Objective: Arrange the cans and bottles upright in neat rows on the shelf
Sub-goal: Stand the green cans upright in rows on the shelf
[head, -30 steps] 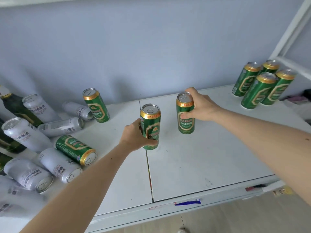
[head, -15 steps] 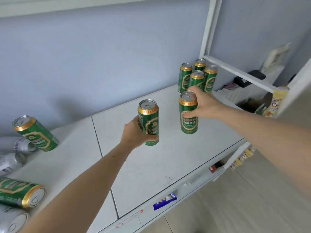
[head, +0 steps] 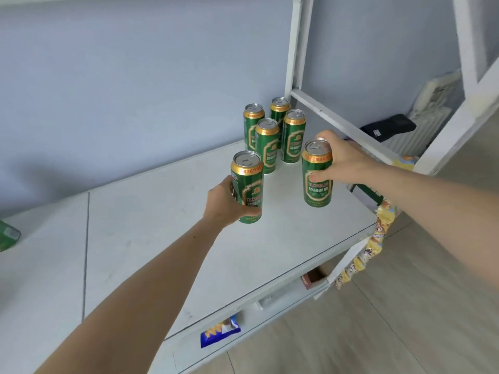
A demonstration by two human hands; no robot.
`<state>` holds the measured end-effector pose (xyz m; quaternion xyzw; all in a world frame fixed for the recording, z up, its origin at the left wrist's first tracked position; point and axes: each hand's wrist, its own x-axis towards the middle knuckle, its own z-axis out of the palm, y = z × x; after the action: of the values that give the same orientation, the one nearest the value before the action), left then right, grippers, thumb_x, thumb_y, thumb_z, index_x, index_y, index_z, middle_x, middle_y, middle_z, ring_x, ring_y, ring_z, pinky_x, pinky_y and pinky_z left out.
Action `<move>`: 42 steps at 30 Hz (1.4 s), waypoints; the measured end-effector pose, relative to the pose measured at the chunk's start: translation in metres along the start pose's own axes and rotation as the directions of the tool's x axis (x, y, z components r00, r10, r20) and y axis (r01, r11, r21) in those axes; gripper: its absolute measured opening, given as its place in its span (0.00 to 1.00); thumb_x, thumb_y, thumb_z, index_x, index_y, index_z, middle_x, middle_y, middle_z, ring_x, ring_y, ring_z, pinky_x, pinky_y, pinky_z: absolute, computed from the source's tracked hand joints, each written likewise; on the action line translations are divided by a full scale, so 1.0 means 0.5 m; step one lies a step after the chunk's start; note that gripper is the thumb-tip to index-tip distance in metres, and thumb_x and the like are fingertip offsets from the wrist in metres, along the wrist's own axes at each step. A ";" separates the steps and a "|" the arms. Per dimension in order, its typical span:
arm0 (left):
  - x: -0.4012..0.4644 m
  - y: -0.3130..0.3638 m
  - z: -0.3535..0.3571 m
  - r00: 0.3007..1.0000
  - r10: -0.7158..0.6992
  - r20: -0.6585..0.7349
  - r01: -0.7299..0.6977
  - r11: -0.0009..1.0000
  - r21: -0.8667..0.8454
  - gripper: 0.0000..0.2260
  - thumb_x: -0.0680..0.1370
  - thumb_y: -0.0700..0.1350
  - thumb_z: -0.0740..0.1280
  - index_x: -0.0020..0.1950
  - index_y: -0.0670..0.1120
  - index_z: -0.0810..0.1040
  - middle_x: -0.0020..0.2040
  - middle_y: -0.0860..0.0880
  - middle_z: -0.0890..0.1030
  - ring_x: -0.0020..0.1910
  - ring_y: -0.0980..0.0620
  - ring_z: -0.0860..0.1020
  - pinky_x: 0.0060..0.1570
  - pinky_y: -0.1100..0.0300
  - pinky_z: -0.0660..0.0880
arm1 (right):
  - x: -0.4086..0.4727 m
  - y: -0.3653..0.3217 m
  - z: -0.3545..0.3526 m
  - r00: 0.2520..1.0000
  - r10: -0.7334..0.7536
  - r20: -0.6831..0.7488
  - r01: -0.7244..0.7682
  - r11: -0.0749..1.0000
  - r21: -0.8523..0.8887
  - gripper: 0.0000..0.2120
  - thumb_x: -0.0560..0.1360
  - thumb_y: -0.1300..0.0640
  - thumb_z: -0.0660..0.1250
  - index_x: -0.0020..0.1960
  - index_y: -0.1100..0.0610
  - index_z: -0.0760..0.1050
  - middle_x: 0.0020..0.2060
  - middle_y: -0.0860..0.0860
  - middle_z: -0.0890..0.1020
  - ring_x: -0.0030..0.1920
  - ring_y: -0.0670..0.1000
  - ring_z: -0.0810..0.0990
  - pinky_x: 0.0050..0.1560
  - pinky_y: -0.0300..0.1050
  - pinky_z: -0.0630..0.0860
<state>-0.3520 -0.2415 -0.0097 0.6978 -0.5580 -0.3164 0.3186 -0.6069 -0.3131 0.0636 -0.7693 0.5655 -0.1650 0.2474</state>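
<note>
White shelf top (head: 167,238) against blue wall | left hand (head: 225,205) grips upright green beer can (head: 248,184) | right hand (head: 344,160) grips second can (head: 316,176) | four-can cluster (head: 275,133) behind

Two bare, sleeveless forearms

Both held cans (head: 248,186) (head: 317,175) carried right, now near four standing cans (head: 274,133).

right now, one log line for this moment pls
left hand grips green can | right hand grips second green can | both upright | four-can block standing on shelf
</note>
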 end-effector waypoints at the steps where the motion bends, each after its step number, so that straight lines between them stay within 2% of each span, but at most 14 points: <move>1: 0.008 0.008 0.022 1.000 -0.010 -0.011 0.010 1.000 0.001 0.30 0.59 0.48 0.82 0.57 0.51 0.74 0.48 0.57 0.79 0.48 0.56 0.77 0.35 0.71 0.70 | 0.011 0.018 -0.010 1.000 -0.005 0.010 0.005 1.000 -0.005 0.35 0.63 0.54 0.80 0.62 0.49 0.64 0.53 0.47 0.78 0.55 0.52 0.77 0.56 0.53 0.77; 8: 0.074 0.043 0.120 0.996 -0.049 -0.070 0.050 0.999 0.021 0.31 0.58 0.49 0.82 0.58 0.50 0.74 0.51 0.54 0.81 0.50 0.53 0.79 0.40 0.61 0.77 | 0.096 0.098 -0.044 0.997 -0.067 0.044 0.067 0.998 0.013 0.34 0.64 0.57 0.80 0.63 0.52 0.64 0.52 0.47 0.76 0.52 0.51 0.75 0.49 0.44 0.72; 16: 0.173 0.067 0.176 0.996 -0.013 -0.094 0.016 1.000 0.024 0.31 0.57 0.49 0.82 0.58 0.50 0.75 0.51 0.54 0.81 0.50 0.52 0.79 0.42 0.59 0.80 | 0.196 0.134 -0.036 0.987 -0.134 0.090 0.133 0.991 0.015 0.36 0.64 0.60 0.80 0.65 0.55 0.64 0.55 0.49 0.72 0.54 0.51 0.74 0.51 0.45 0.72; 20: 0.197 0.069 0.204 0.995 -0.024 -0.097 0.028 0.999 0.037 0.32 0.58 0.49 0.82 0.59 0.50 0.75 0.51 0.54 0.81 0.50 0.52 0.78 0.43 0.61 0.77 | 0.229 0.148 -0.030 0.983 -0.154 0.103 0.151 0.988 0.033 0.35 0.65 0.60 0.80 0.65 0.55 0.64 0.54 0.46 0.72 0.54 0.49 0.73 0.52 0.44 0.70; 23: 0.210 0.072 0.221 0.993 -0.047 -0.108 0.049 0.999 0.022 0.32 0.58 0.49 0.82 0.59 0.50 0.75 0.51 0.53 0.81 0.50 0.53 0.78 0.39 0.64 0.74 | 0.253 0.161 -0.030 0.978 -0.166 0.123 0.163 0.986 0.035 0.35 0.65 0.60 0.80 0.65 0.54 0.65 0.56 0.48 0.75 0.54 0.50 0.74 0.52 0.44 0.71; 26: 0.217 0.074 0.232 0.988 -0.070 -0.136 0.072 0.997 0.005 0.31 0.59 0.48 0.82 0.58 0.49 0.74 0.50 0.53 0.80 0.49 0.53 0.78 0.39 0.64 0.73 | 0.268 0.169 -0.029 0.974 -0.176 0.140 0.174 0.984 0.022 0.36 0.64 0.58 0.80 0.65 0.52 0.64 0.60 0.50 0.77 0.58 0.53 0.76 0.58 0.51 0.75; 29: 0.222 0.076 0.244 0.982 -0.091 -0.165 0.091 0.996 -0.009 0.31 0.59 0.47 0.82 0.58 0.49 0.74 0.50 0.54 0.80 0.49 0.53 0.77 0.39 0.65 0.73 | 0.276 0.173 -0.031 0.970 -0.186 0.159 0.187 0.982 0.010 0.36 0.64 0.57 0.80 0.65 0.51 0.64 0.61 0.49 0.77 0.60 0.54 0.76 0.61 0.56 0.74; 33: 0.232 0.083 0.261 0.972 -0.113 -0.206 0.106 0.993 -0.048 0.31 0.60 0.46 0.82 0.59 0.49 0.74 0.48 0.55 0.77 0.48 0.54 0.75 0.45 0.63 0.72 | 0.290 0.182 -0.035 0.967 -0.188 0.172 0.186 0.982 0.026 0.36 0.65 0.57 0.80 0.66 0.52 0.64 0.62 0.50 0.77 0.61 0.53 0.76 0.61 0.54 0.74; 42: 0.236 0.084 0.274 0.969 -0.123 -0.215 0.111 0.992 -0.065 0.31 0.60 0.44 0.82 0.60 0.48 0.74 0.49 0.56 0.77 0.49 0.55 0.75 0.48 0.63 0.71 | 0.297 0.187 -0.029 0.965 -0.177 0.195 0.175 0.984 0.028 0.37 0.65 0.58 0.80 0.67 0.53 0.63 0.63 0.51 0.76 0.62 0.53 0.75 0.61 0.52 0.74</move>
<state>-0.4644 -0.3772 -0.0679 0.7514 -0.4691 -0.2706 0.3770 -0.6432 -0.4797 0.0186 -0.8277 0.4669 -0.1124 0.2904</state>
